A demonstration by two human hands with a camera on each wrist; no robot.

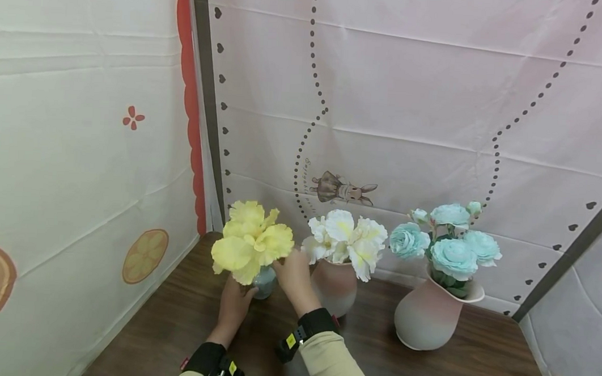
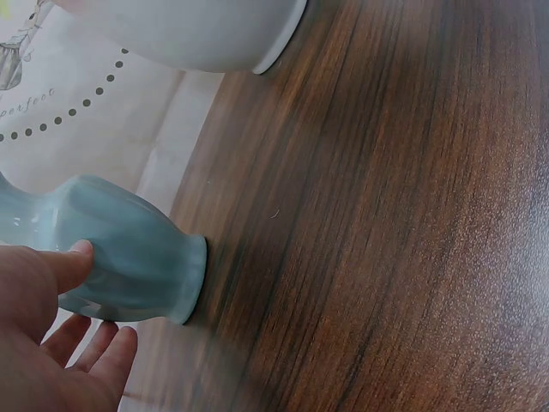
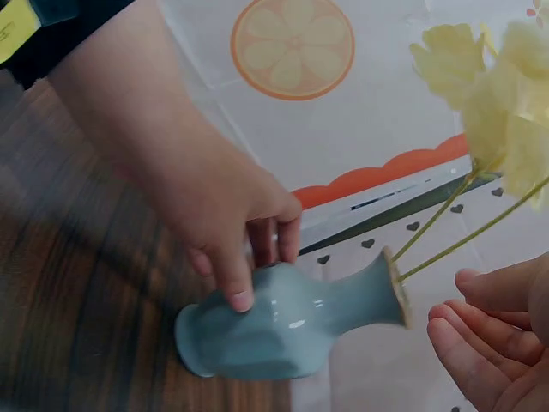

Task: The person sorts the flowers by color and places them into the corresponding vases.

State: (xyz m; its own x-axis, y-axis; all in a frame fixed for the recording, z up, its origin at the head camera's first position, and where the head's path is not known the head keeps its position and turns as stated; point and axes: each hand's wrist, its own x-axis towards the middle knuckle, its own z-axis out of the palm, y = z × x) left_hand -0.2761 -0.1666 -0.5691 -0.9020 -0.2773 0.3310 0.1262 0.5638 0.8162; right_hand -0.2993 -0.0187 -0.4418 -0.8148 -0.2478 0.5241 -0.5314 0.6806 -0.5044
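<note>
A light blue ceramic vase (image 1: 265,284) stands on the table at the left, holding yellow flowers (image 1: 251,241). My left hand (image 1: 234,308) grips its body low down, thumb on one side and fingers on the other, as the left wrist view of the vase (image 2: 120,249) shows. Beside the vase's mouth is my right hand (image 1: 296,276). In the right wrist view its bent fingers (image 3: 480,343) lie close to the thin green stems (image 3: 463,236), apart from them and with nothing between them. The petals hide part of the vase neck in the head view.
A pink and white vase (image 1: 334,289) with white flowers (image 1: 349,239) stands just right of my right hand. Farther right is a larger pink and grey vase (image 1: 427,317) with turquoise flowers (image 1: 453,255). Printed cloth walls (image 1: 418,103) enclose the dark wooden table (image 1: 140,338).
</note>
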